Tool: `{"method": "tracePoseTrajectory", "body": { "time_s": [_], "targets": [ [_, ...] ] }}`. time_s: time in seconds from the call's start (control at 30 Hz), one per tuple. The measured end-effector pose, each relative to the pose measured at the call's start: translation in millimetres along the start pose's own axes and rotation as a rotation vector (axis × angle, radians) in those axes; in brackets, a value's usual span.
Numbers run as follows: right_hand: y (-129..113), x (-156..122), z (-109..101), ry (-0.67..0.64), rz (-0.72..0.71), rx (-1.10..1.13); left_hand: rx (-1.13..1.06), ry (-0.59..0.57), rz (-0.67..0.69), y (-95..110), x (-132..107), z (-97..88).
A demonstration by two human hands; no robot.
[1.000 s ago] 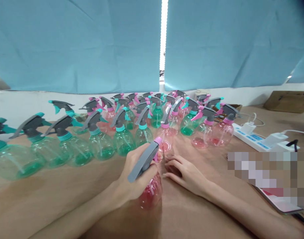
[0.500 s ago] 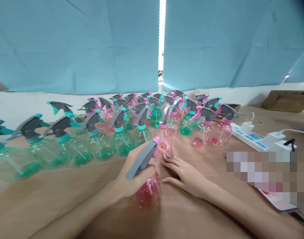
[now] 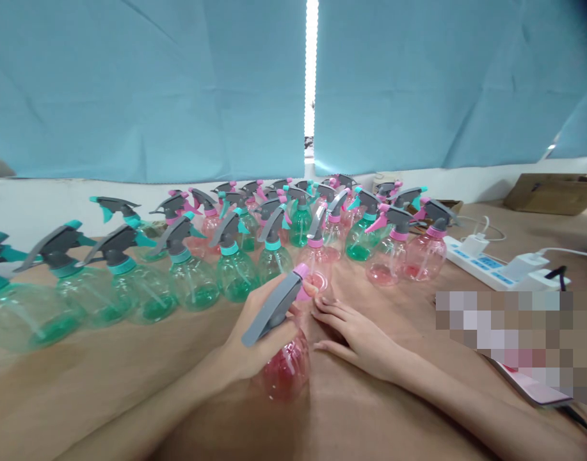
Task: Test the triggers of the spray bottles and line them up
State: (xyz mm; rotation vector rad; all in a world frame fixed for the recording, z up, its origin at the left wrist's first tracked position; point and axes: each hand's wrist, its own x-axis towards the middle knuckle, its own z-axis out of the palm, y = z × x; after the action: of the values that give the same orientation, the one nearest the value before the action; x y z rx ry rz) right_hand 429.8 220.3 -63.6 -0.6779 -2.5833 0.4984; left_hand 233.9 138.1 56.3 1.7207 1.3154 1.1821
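My left hand [image 3: 257, 336] is wrapped round the neck of a pink spray bottle [image 3: 286, 374] with a grey and pink trigger head. The bottle stands upright on the brown tabletop, its nozzle facing away from me. Some of its neck and trigger is hidden by my fingers. To the right of it, my right hand [image 3: 358, 333] rests on the table, fingers stretched out and holding nothing. Its fingertips lie close to my left fingers; whether they touch I cannot tell. Just beyond my hands stands another pink spray bottle [image 3: 317, 259].
A row of green spray bottles [image 3: 192, 282] runs along the left, with several more green and pink ones behind. At the right lie a white power strip [image 3: 490, 272] with chargers, a phone-like device [image 3: 533, 387] partly blurred out, and a cardboard box [image 3: 552, 193]. A blue curtain [image 3: 153, 89] hangs behind.
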Motion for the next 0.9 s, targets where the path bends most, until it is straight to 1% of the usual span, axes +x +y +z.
{"method": "tracePoseTrajectory", "body": {
  "time_s": [0.17,0.3,0.5,0.7,0.9],
  "targets": [
    [-1,0,0,-0.014,0.004,-0.011,0.014,0.009,0.027,2,-2,1.2],
    [-1,0,-1,-0.001,0.004,0.007,0.052,0.094,0.0,8,-6,5.7],
    [-3,0,-3,-0.018,0.013,-0.004,0.067,0.058,-0.001,10,-7,5.9],
    [-3,0,-2,0.001,0.002,0.01,0.084,0.113,0.014,10,-8,7.2],
    [-2,0,-2,-0.015,0.007,-0.003,0.09,0.041,0.029,1,-3,1.1]
  ]
}}
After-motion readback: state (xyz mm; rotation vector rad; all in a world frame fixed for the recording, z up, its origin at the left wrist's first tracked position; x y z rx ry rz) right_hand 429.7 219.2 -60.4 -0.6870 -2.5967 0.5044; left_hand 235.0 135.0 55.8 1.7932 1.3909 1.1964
